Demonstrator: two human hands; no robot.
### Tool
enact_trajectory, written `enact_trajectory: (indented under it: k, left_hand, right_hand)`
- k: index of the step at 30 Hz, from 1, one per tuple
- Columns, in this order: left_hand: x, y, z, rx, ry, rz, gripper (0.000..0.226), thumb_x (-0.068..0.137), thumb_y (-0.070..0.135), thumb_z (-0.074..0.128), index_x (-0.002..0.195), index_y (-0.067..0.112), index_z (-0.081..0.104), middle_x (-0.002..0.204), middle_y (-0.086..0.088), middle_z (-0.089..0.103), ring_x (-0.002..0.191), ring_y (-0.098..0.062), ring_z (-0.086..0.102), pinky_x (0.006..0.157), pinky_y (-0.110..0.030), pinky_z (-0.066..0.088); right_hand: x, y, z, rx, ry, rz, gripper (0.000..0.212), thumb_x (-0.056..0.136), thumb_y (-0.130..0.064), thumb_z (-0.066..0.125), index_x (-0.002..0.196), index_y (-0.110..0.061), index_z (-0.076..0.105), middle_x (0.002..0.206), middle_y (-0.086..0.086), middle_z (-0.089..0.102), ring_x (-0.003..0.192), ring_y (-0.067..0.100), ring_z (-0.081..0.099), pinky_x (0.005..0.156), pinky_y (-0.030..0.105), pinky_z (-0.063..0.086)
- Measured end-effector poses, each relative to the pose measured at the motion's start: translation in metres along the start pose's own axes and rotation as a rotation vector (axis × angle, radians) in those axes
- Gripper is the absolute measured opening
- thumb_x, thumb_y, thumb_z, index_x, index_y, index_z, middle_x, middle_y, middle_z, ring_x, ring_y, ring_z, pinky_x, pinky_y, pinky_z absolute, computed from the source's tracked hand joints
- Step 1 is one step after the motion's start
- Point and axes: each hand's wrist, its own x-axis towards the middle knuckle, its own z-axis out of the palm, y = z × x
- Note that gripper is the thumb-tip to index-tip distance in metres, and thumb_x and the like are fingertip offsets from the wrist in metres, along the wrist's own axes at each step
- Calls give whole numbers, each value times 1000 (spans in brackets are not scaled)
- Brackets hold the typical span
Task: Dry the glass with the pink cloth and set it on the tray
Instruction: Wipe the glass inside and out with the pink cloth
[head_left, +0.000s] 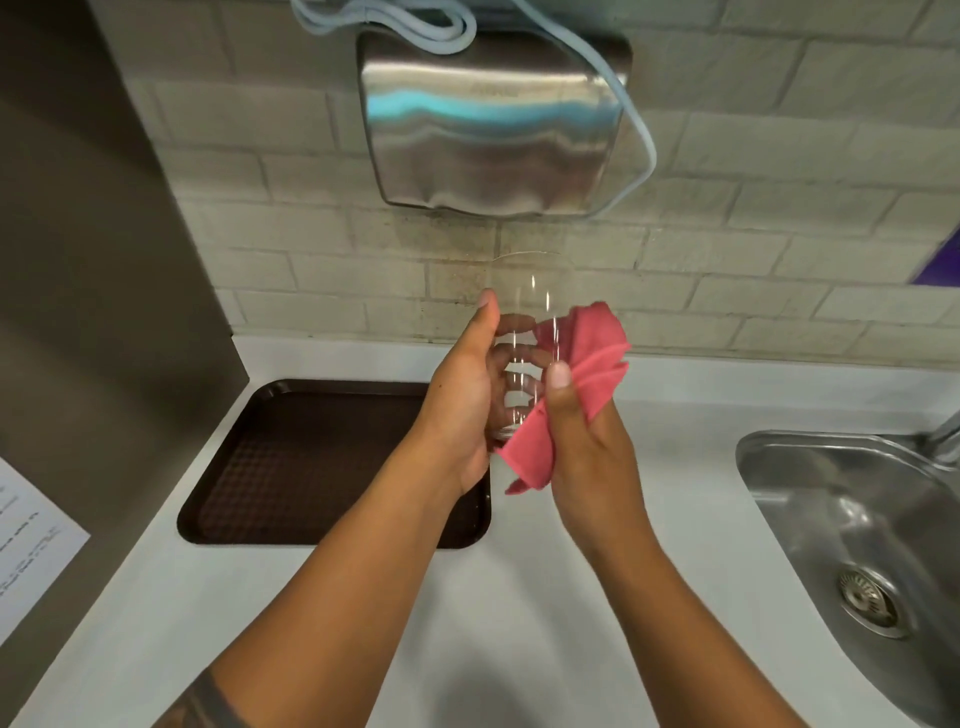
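A tall clear glass (524, 291) stands upright in the air above the white counter. My left hand (467, 405) wraps around its lower half from the left, thumb up along the side. My right hand (587, 447) presses a crumpled pink cloth (587, 358) against the right side and base of the glass, thumb on the glass front. A dark brown tray (291, 467) lies flat on the counter to the left, just below my left hand, with nothing on it.
A steel sink (857, 525) with a drain is set into the counter at the right, tap base at its far edge. A metal hand dryer (493, 130) hangs on the tiled wall above. A paper sheet (31, 540) lies at the left edge.
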Motion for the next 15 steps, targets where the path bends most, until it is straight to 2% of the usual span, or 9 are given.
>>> enact_trajectory:
  k: [2,3,4,6,7,9,11,13,15]
  left_hand:
    - [2,-2,-1,-66,-5,-12,61,106,62,43,123,11,71,98,-2,69,65,-13,58,54,-26,51]
    - [3,-2,-2,-87,-6,-14,63,106,61,44,125,8,72,104,-4,66,65,-13,58,56,-28,51]
    - [4,-1,-2,-102,-6,-18,65,105,61,44,127,6,72,110,-5,63,68,-15,56,60,-31,51]
    - [5,-3,-1,-151,-23,-41,67,104,63,45,126,6,73,117,-9,60,79,-22,59,71,-38,51]
    - [4,-4,1,-182,-31,-61,70,103,65,46,128,5,73,120,-11,61,87,-26,62,77,-41,54]
    - [4,-6,3,-237,-43,-86,77,101,68,46,136,3,67,121,-16,64,101,-33,67,86,-44,58]
    - [5,-8,6,-251,-26,-61,71,102,68,47,129,6,68,109,-12,74,93,-28,74,78,-41,64]
    - [6,-7,10,-119,83,13,56,105,65,43,119,16,67,95,-5,79,77,-20,77,63,-33,62]
    - [7,-9,10,90,181,98,49,109,59,36,119,21,65,103,-6,75,73,-18,72,59,-32,57]
  right_hand:
    - [-15,11,1,5,-14,-7,56,95,-68,49,144,-40,54,123,-1,75,111,27,75,92,60,61]
    - [-21,17,2,-11,-29,-1,62,93,-69,51,146,-38,52,125,-1,74,114,25,74,96,58,60]
    - [-28,21,2,-36,-38,3,65,89,-71,53,147,-40,50,126,-7,73,117,17,72,100,49,60]
    - [-35,25,3,-82,-24,-8,68,86,-70,60,148,-45,44,129,-18,71,119,-4,67,98,20,56]
    - [-36,26,3,-88,-4,-20,71,86,-66,65,150,-44,41,131,-18,70,119,-8,65,96,12,53]
    - [-33,27,3,-79,38,-49,81,85,-61,70,155,-36,39,136,-9,69,119,-5,66,94,8,51]
    - [-30,29,3,-62,56,-85,88,83,-60,72,159,-30,36,141,-7,66,125,0,64,99,12,51]
    - [-29,33,4,-67,74,-105,88,83,-60,73,158,-32,35,143,-8,63,128,2,63,102,13,50]
    - [-29,36,4,-112,106,-110,78,82,-62,74,148,-45,36,138,-15,60,123,-5,61,95,8,49]
